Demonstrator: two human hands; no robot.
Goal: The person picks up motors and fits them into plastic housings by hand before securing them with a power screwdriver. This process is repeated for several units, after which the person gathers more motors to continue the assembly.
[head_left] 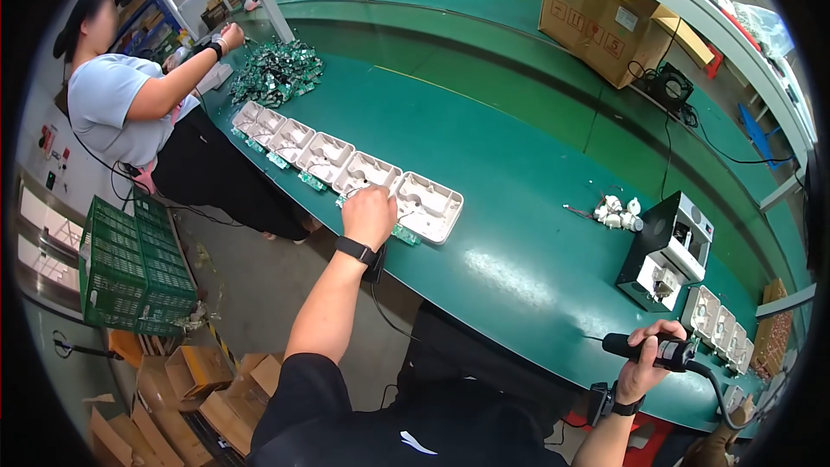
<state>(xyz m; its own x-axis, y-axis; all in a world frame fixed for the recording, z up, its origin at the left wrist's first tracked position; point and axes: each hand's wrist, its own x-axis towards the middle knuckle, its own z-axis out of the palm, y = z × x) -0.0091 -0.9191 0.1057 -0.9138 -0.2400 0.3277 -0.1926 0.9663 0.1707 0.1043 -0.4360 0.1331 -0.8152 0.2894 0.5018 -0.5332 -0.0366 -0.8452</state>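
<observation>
My right hand is wrapped round a black electric screwdriver, whose thin bit points left over the green bench. A cable runs from its back end toward the lower right. My left hand is closed at the near edge of a row of white plastic housings, by the gap between the last two. Its fingertips hide whatever they pinch. The rightmost housing lies hollow side up beside it. Small green circuit boards lie along the row's near side, one circuit board just right of my left hand.
A heap of circuit boards lies at the far left, near a co-worker with a raised hand. To the right stand a black-and-silver machine, small white parts and more white housings. A cardboard box stands across the bench.
</observation>
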